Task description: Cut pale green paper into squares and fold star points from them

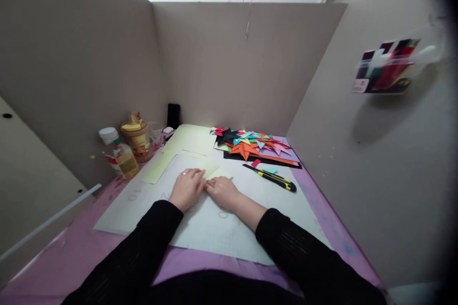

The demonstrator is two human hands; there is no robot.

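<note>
Both my hands meet over the large white sheet (pixel 246 233) at the middle of the table. Between them lies a small pale yellow piece of paper (pixel 213 173), partly covered by my fingers. My left hand (pixel 187 188), with a ring on it, has its fingers closed at the paper's left side. From the right, my right hand (pixel 223 192) pinches the near edge of the same paper, its fingertips close to the left ones. The exact fold under the fingers is hidden. Pencilled numbers show on the white sheet around my wrists.
A black and yellow utility knife (pixel 275 178) lies right of my hands. Colourful folded paper stars (pixel 246 143) are piled behind it on coloured sheets. Pale yellow sheets (pixel 193 139) lie at the back. Left stand a glue bottle (pixel 125 159) and a lidded tub (pixel 140 140). Grey panels enclose the table.
</note>
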